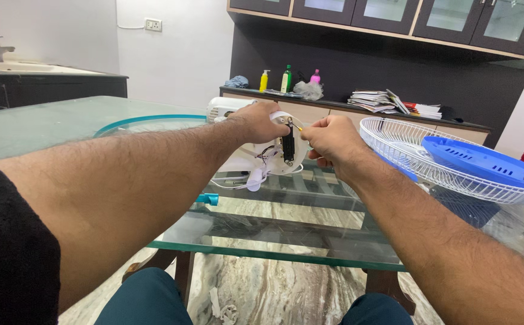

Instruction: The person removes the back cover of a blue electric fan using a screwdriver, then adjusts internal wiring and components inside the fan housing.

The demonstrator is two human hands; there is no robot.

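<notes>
A white fan motor housing [272, 157] with exposed wires and a black part stands on the glass table [262, 238]. My left hand [257, 122] grips the top of the housing. My right hand [331, 139] is closed around a small tool whose yellow tip [298, 127] touches the housing's upper edge. Loose white wires [238, 179] trail from the housing onto the glass.
A white wire fan grille [412, 157] lies at the right with a blue round fan cover [484, 162] in it. A teal-rimmed ring [147, 121] lies at the left. Behind stands a counter [358, 117] with bottles and stacked papers. My knees are under the table edge.
</notes>
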